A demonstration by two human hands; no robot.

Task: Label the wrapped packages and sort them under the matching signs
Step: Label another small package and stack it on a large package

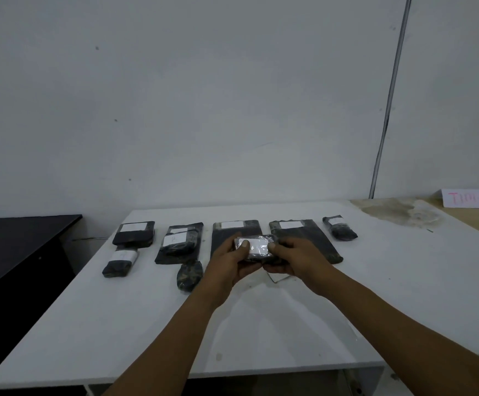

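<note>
The person holds one small wrapped package [254, 248] up over the white table [118, 324], with both hands close together. The left hand [229, 260] grips its left end and the thumb presses on the white label [254, 244] on top. The right hand [295, 260] grips the right end, fingers curled under it.

More dark packages lie in a row at the back of the table. Far left is a block package [134, 234] with a smaller rolled one [119, 262] just in front of it. Next is a flat package [179, 242] with a smaller one stacked on it (the writing on the labels is too blurry to read). A little dark bundle [189, 275] lies nearer, beside the left hand. Two big flat packages [224, 238] [307, 232] sit behind the hands. A small one [339, 227] lies at the right end.

A white sign [472, 198] with pink letters stands far right.
</note>
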